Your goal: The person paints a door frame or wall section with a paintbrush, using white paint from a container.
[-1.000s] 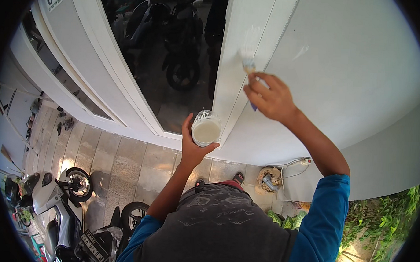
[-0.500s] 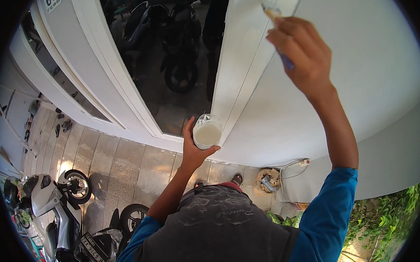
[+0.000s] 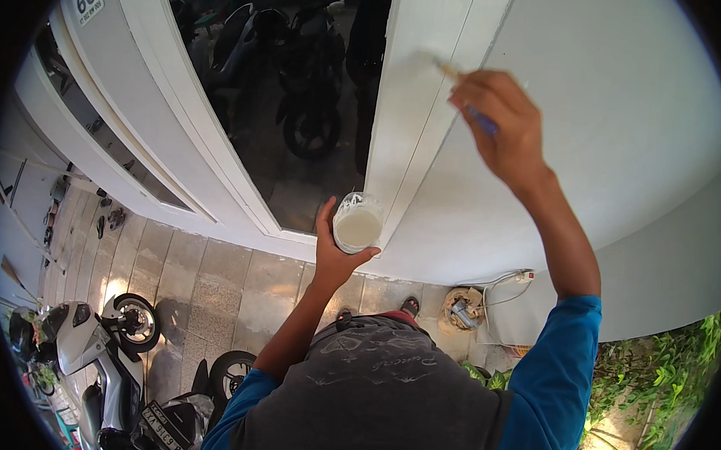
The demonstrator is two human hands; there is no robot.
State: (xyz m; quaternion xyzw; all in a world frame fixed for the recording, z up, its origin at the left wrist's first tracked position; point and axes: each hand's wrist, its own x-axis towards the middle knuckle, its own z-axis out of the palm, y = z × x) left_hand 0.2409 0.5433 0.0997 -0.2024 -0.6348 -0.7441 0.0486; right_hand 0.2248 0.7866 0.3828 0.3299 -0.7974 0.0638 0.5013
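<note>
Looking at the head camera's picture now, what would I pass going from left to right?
Silver motorcycle → dark motorcycle wheel → left hand holding a clear cup of whitish liquid → sandalled foot → right hand holding a brush → leafy green plants.

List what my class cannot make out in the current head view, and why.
In the head view:
Brush: tip blurred; contact with the frame unclear.
Left hand: some fingers hidden behind the cup.
Left foot: mostly hidden by the shirt.
Black motorcycle: cut off by the lower edge.
</note>
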